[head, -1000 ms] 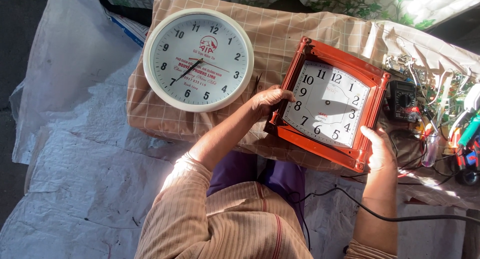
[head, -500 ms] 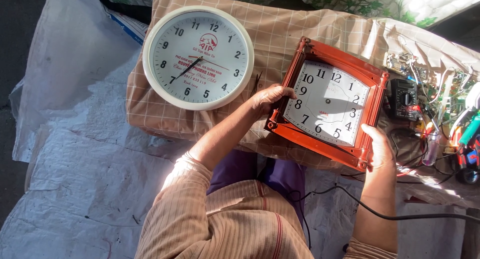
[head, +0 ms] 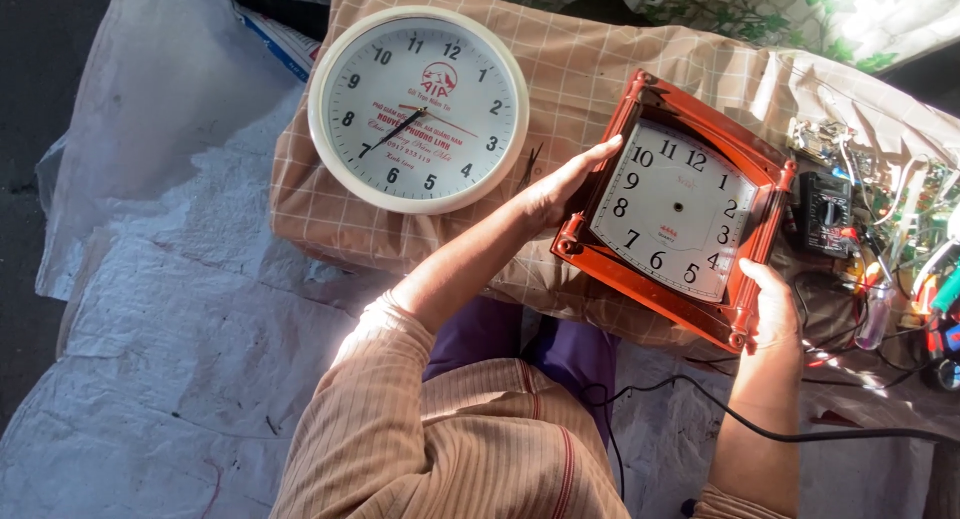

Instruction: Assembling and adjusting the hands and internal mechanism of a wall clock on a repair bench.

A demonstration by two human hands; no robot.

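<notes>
A square red-framed wall clock (head: 672, 211) with a white face lies tilted on the checked beige cloth (head: 600, 64). My left hand (head: 562, 184) grips its left edge, thumb over the frame. At the clock's lower right corner my right hand (head: 772, 304) holds the frame. To the left, a round white wall clock (head: 418, 109) lies flat on the same cloth, apart from both hands.
A black multimeter (head: 826, 214), loose wires and small tools (head: 905, 249) crowd the right side. A black cable (head: 780, 434) runs across my lap. White plastic sheeting (head: 160, 309) covers the ground at left. Leafy plants (head: 760, 9) show at the top.
The square clock stays in both hands with almost no shift. The round clock and the tools have not moved.
</notes>
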